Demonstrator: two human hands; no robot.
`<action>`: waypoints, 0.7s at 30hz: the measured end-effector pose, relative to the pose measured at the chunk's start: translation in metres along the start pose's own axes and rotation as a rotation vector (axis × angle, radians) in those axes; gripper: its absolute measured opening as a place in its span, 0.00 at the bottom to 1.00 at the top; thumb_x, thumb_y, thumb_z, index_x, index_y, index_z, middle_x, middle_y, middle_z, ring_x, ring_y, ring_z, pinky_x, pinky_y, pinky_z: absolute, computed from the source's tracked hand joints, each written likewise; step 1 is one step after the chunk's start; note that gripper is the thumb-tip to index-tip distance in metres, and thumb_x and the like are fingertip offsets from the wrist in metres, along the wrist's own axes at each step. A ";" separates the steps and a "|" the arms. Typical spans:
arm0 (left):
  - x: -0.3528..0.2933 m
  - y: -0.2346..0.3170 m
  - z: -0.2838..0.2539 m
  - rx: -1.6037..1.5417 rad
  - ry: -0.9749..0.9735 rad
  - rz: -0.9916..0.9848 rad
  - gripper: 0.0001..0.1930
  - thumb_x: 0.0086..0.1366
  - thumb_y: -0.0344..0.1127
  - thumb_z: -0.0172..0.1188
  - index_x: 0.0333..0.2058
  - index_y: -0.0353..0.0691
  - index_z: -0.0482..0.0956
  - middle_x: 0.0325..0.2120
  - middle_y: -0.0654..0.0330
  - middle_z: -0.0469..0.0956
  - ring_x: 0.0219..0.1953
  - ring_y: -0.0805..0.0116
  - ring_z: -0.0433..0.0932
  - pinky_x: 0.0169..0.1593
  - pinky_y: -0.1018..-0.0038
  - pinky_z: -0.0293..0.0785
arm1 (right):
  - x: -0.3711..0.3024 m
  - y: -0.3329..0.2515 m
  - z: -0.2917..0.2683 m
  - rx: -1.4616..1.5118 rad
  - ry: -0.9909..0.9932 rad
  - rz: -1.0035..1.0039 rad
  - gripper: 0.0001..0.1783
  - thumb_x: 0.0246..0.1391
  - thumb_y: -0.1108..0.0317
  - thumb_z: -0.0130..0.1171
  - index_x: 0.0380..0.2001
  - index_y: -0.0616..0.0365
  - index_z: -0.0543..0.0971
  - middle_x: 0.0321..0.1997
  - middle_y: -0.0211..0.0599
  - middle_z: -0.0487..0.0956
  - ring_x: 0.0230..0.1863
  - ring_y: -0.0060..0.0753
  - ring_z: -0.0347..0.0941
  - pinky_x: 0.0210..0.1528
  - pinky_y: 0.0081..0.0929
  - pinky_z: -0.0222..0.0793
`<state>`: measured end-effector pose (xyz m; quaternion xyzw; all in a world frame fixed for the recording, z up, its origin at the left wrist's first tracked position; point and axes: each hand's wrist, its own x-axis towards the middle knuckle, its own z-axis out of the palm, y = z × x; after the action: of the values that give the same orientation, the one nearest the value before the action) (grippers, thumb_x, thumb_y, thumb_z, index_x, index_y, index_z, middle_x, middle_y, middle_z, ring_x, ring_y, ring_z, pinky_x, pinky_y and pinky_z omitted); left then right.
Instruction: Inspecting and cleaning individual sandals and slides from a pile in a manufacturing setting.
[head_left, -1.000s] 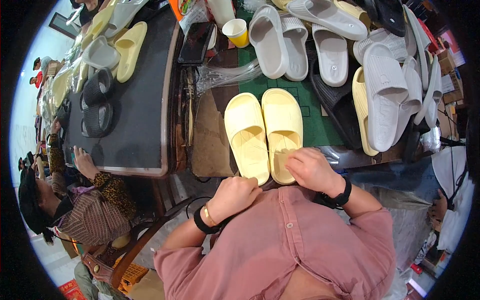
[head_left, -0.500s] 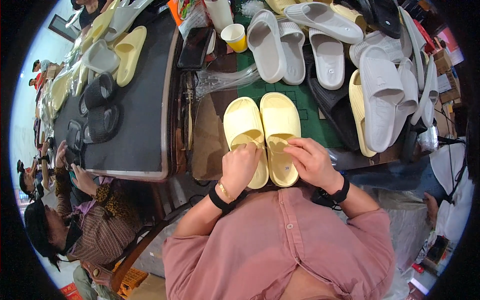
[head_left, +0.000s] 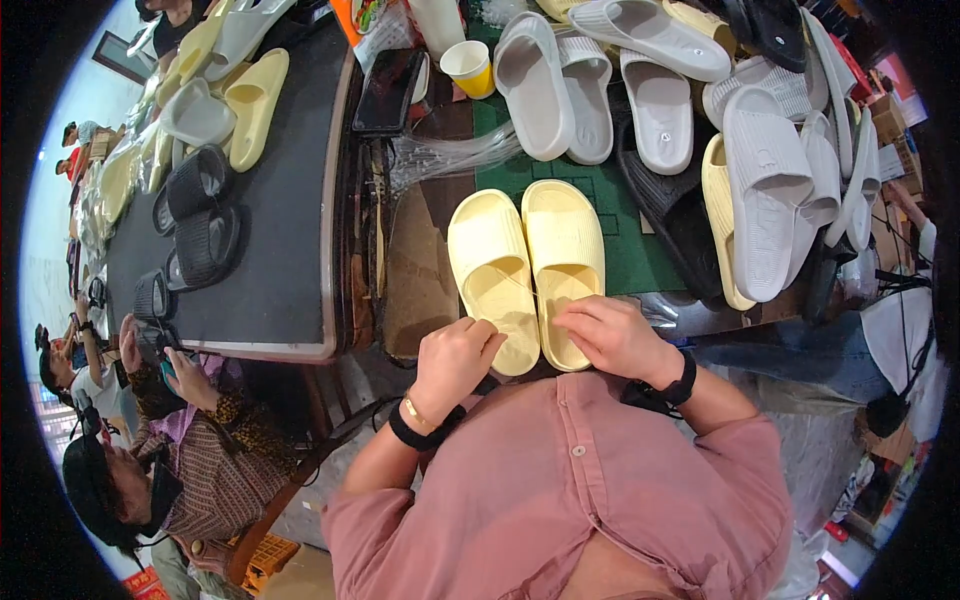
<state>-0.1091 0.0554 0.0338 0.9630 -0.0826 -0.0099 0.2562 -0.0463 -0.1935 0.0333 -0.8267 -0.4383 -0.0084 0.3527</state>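
Note:
A pair of pale yellow slide slippers (head_left: 562, 218) lies side by side in front of me, toes pointing away. A thin clear strand (head_left: 527, 287) shows between their openings. My left hand (head_left: 455, 362) is closed, thumb against the fingers, beside the heel of the left slipper. Over the right slipper's heel, my right hand (head_left: 622, 340) is pinched closed. Whatever the fingertips of either hand hold is too fine to make out. A bundle of clear plastic strands (head_left: 455, 160) lies beyond the left slipper.
Grey slippers (head_left: 660, 110) and black slippers (head_left: 672, 215) are piled at the right and back. A yellow paper cup (head_left: 468, 70) stands near a dark phone (head_left: 390, 92). Left, a dark table (head_left: 285, 210) bears more slippers; a person (head_left: 190, 440) works beside it.
My hands have drawn back toward me and apart, the left one leaving the slipper's opening. The slipper pair stays almost in place. The person at the left has shifted slightly.

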 end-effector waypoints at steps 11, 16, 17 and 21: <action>-0.006 -0.003 0.000 -0.079 -0.004 0.133 0.09 0.58 0.38 0.64 0.24 0.41 0.78 0.18 0.58 0.74 0.21 0.58 0.77 0.26 0.65 0.73 | -0.002 -0.003 0.008 -0.075 -0.039 0.034 0.12 0.48 0.71 0.62 0.38 0.58 0.78 0.32 0.36 0.74 0.31 0.39 0.77 0.32 0.33 0.75; -0.006 -0.003 -0.002 -0.044 -0.002 0.129 0.07 0.57 0.36 0.66 0.26 0.40 0.81 0.20 0.58 0.77 0.21 0.59 0.78 0.26 0.68 0.74 | -0.002 -0.008 0.006 -0.094 0.018 0.093 0.13 0.50 0.70 0.62 0.41 0.57 0.77 0.32 0.36 0.73 0.28 0.38 0.76 0.30 0.31 0.74; -0.005 -0.001 -0.001 -0.039 0.008 0.117 0.07 0.57 0.36 0.66 0.26 0.40 0.81 0.19 0.58 0.77 0.21 0.59 0.77 0.26 0.68 0.74 | -0.001 -0.009 0.006 -0.107 0.019 0.101 0.15 0.50 0.70 0.62 0.43 0.57 0.77 0.32 0.36 0.73 0.28 0.38 0.76 0.29 0.31 0.74; 0.004 0.006 0.005 0.016 0.032 0.113 0.08 0.57 0.37 0.65 0.24 0.40 0.80 0.18 0.58 0.75 0.21 0.59 0.77 0.25 0.67 0.73 | 0.001 -0.010 0.007 -0.091 0.025 0.153 0.19 0.48 0.73 0.63 0.46 0.55 0.77 0.30 0.37 0.74 0.28 0.41 0.76 0.30 0.34 0.72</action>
<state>-0.1068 0.0472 0.0320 0.9589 -0.1330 0.0209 0.2497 -0.0549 -0.1847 0.0340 -0.8728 -0.3687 -0.0117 0.3196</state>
